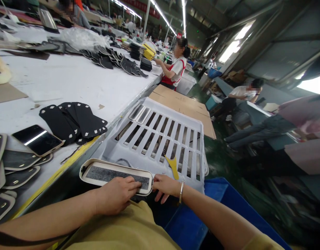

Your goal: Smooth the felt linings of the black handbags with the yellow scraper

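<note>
A long, shallow piece with rounded ends (108,168) lies across in front of me; it looks like a bag base. It has a cream rim and a dark grey felt-like strip (105,174) inside. Over its front rim reaches my left hand (118,195), closed, fingertips pressing on the strip; its thumb is hidden. At the right end, my right hand (165,187) pinches the rim with thumb and forefinger, its other fingers hanging loose below. Just behind the right hand, a yellow scraper-like tool (173,167) rests on a white slatted rack (160,139).
Left on the white table (45,80) lie a phone (37,140), black rounded pieces (83,119) and cream-edged dark pieces (16,163). Beyond the rack is cardboard (180,104). A blue bin (191,218) stands below right. A co-worker (177,67) stands farther along the table.
</note>
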`<state>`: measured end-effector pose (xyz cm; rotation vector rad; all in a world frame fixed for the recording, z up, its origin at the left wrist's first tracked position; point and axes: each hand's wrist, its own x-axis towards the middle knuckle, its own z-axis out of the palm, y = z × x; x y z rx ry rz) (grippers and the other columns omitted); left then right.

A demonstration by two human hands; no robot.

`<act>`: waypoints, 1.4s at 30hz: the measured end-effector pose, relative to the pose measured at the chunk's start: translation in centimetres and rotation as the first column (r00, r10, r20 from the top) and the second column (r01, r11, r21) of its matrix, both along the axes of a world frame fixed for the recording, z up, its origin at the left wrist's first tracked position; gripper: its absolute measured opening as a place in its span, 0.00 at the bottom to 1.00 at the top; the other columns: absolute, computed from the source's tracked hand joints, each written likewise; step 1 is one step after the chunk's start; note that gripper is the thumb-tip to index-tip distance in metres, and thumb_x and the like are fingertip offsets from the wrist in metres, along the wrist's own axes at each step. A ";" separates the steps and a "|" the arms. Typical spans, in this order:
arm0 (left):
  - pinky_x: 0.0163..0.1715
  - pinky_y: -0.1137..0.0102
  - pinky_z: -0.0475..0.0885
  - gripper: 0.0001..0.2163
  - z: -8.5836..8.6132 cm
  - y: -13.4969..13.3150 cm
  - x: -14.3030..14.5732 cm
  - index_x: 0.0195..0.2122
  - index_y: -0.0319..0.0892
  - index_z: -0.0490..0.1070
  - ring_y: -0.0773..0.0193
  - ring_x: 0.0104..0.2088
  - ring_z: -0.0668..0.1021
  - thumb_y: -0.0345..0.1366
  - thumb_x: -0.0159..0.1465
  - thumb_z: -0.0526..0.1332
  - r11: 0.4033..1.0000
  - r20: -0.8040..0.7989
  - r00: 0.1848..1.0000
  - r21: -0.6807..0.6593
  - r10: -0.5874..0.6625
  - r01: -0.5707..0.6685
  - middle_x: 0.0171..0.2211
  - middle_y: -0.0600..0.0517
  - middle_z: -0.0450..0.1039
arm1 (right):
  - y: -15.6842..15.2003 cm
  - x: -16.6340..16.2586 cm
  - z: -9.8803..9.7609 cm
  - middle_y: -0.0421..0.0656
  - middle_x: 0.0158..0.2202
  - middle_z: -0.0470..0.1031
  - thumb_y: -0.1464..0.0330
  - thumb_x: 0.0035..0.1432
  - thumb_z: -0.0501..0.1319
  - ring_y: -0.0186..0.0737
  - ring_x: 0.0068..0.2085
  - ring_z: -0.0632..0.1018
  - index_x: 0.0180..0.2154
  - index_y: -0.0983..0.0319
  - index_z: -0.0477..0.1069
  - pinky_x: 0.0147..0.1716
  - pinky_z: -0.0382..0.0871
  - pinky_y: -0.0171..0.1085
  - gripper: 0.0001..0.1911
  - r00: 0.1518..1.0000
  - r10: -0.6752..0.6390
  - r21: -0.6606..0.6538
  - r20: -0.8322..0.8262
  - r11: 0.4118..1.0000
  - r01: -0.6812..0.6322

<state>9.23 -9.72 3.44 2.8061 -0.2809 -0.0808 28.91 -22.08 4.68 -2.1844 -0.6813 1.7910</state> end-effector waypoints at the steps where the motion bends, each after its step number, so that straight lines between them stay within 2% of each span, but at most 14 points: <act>1: 0.46 0.62 0.69 0.21 -0.2 0.1 0.0 0.52 0.39 0.66 0.52 0.50 0.69 0.37 0.57 0.58 1.000 -0.002 1.000 -0.012 -0.001 0.001 0.56 0.47 0.65 | -0.1 0.0 -0.1 0.40 0.31 0.70 0.73 0.50 0.54 0.34 0.21 0.77 0.33 0.63 0.58 0.16 0.73 0.35 0.05 1.000 0.005 0.008 0.011 1.000 -0.005; 6: 0.48 0.61 0.67 0.23 -0.8 0.4 -0.3 0.54 0.40 0.64 0.52 0.52 0.67 0.37 0.56 0.59 0.999 -0.002 1.000 -0.049 -0.014 0.014 0.58 0.46 0.63 | -0.8 0.0 -0.1 0.45 0.35 0.74 0.69 0.55 0.52 0.34 0.20 0.77 0.33 0.63 0.60 0.16 0.73 0.34 0.04 0.995 0.040 0.015 0.090 0.999 -0.041; 9: 0.48 0.61 0.67 0.22 -0.2 0.4 -0.1 0.53 0.40 0.64 0.52 0.52 0.67 0.37 0.57 0.58 0.998 -0.010 1.000 -0.055 -0.011 0.011 0.57 0.47 0.63 | -0.4 -0.3 0.2 0.48 0.36 0.77 0.68 0.57 0.49 0.34 0.22 0.78 0.30 0.64 0.63 0.17 0.73 0.32 0.07 0.970 0.193 -0.049 0.147 0.981 -0.188; 12: 0.45 0.63 0.68 0.23 0.8 0.1 0.4 0.54 0.41 0.63 0.54 0.49 0.69 0.37 0.57 0.59 0.998 -0.038 0.999 -0.063 0.016 -0.019 0.54 0.46 0.66 | 0.8 -0.6 0.3 0.49 0.29 0.79 0.69 0.56 0.49 0.37 0.23 0.79 0.23 0.65 0.65 0.19 0.72 0.31 0.13 0.921 0.337 -0.151 0.194 0.938 -0.312; 15: 0.42 0.64 0.68 0.30 1.4 -0.6 1.0 0.60 0.40 0.55 0.55 0.46 0.70 0.38 0.57 0.60 0.998 -0.062 0.996 -0.034 0.056 -0.058 0.52 0.45 0.67 | 2.2 -1.0 0.6 0.49 0.20 0.76 0.69 0.54 0.51 0.37 0.19 0.77 0.17 0.65 0.65 0.17 0.70 0.31 0.16 0.896 0.381 -0.216 0.227 0.917 -0.335; 18: 0.39 0.64 0.67 0.36 0.9 -1.4 1.5 0.63 0.40 0.48 0.53 0.46 0.69 0.41 0.56 0.62 0.996 -0.052 0.994 0.027 0.091 -0.090 0.52 0.44 0.66 | 2.8 -1.1 1.2 0.46 0.15 0.72 0.69 0.53 0.51 0.35 0.14 0.72 0.15 0.64 0.63 0.14 0.67 0.32 0.17 0.873 0.411 -0.270 0.262 0.900 -0.343; 20: 0.38 0.63 0.67 0.36 0.2 -1.7 1.6 0.63 0.39 0.50 0.53 0.45 0.69 0.44 0.56 0.63 0.991 -0.041 0.992 0.056 0.122 -0.119 0.50 0.44 0.67 | 2.7 -1.2 1.7 0.44 0.14 0.70 0.69 0.53 0.51 0.35 0.13 0.71 0.14 0.64 0.62 0.14 0.67 0.32 0.17 0.862 0.420 -0.278 0.284 0.897 -0.345; 24: 0.36 0.63 0.65 0.27 -1.0 -1.7 1.9 0.59 0.37 0.57 0.54 0.43 0.69 0.39 0.60 0.60 0.986 0.019 0.988 0.074 0.152 -0.153 0.45 0.44 0.68 | 2.5 -1.2 2.2 0.43 0.15 0.70 0.68 0.54 0.51 0.35 0.16 0.73 0.14 0.62 0.59 0.14 0.66 0.31 0.17 0.850 0.425 -0.273 0.312 0.897 -0.348; 30: 0.29 0.64 0.62 0.12 -1.8 -1.3 2.8 0.46 0.40 0.70 0.55 0.39 0.69 0.30 0.62 0.57 0.991 0.059 0.993 0.085 0.100 -0.105 0.38 0.45 0.68 | 2.7 -1.5 2.6 0.41 0.12 0.66 0.69 0.55 0.52 0.35 0.16 0.73 0.14 0.62 0.59 0.16 0.67 0.32 0.18 0.874 0.393 -0.272 0.285 0.908 -0.319; 33: 0.29 0.65 0.61 0.12 -1.9 -0.8 2.9 0.47 0.41 0.69 0.55 0.39 0.69 0.32 0.62 0.58 0.994 0.068 0.993 0.049 0.097 -0.100 0.38 0.45 0.68 | 2.6 -1.1 2.8 0.37 0.13 0.65 0.73 0.56 0.51 0.32 0.15 0.72 0.18 0.62 0.60 0.17 0.67 0.30 0.15 0.915 0.344 -0.251 0.212 0.924 -0.289; 35: 0.30 0.65 0.62 0.13 -2.0 -0.6 2.8 0.49 0.42 0.68 0.55 0.39 0.70 0.34 0.62 0.58 0.993 0.085 0.990 0.039 0.110 -0.114 0.39 0.46 0.69 | 2.2 -0.4 3.0 0.35 0.15 0.66 0.73 0.58 0.48 0.30 0.16 0.73 0.22 0.62 0.61 0.18 0.68 0.29 0.13 0.954 0.286 -0.222 0.093 0.940 -0.260; 38: 0.30 0.66 0.62 0.14 -1.9 -0.6 2.7 0.50 0.43 0.67 0.55 0.40 0.70 0.33 0.63 0.57 0.989 0.108 0.986 0.070 0.123 -0.131 0.43 0.45 0.68 | 1.6 0.8 2.7 0.36 0.19 0.68 0.64 0.63 0.45 0.32 0.19 0.75 0.29 0.63 0.63 0.19 0.70 0.30 0.15 0.990 0.127 -0.113 -0.063 0.985 -0.133; 40: 0.29 0.66 0.63 0.14 -1.7 -0.7 2.8 0.49 0.42 0.68 0.55 0.41 0.70 0.32 0.62 0.56 0.988 0.108 0.989 0.105 0.100 -0.112 0.50 0.44 0.66 | 1.2 1.1 2.1 0.36 0.21 0.69 0.58 0.62 0.48 0.32 0.19 0.75 0.31 0.63 0.62 0.17 0.70 0.31 0.16 0.998 0.063 -0.029 0.000 0.998 -0.063; 42: 0.29 0.66 0.64 0.13 -1.2 -0.7 3.0 0.48 0.41 0.69 0.55 0.41 0.70 0.30 0.61 0.57 0.989 0.073 0.995 0.126 0.064 -0.073 0.52 0.45 0.65 | 1.0 0.9 1.2 0.36 0.22 0.70 0.57 0.58 0.55 0.32 0.17 0.74 0.32 0.62 0.61 0.17 0.70 0.31 0.15 0.986 0.094 -0.006 0.138 0.996 -0.094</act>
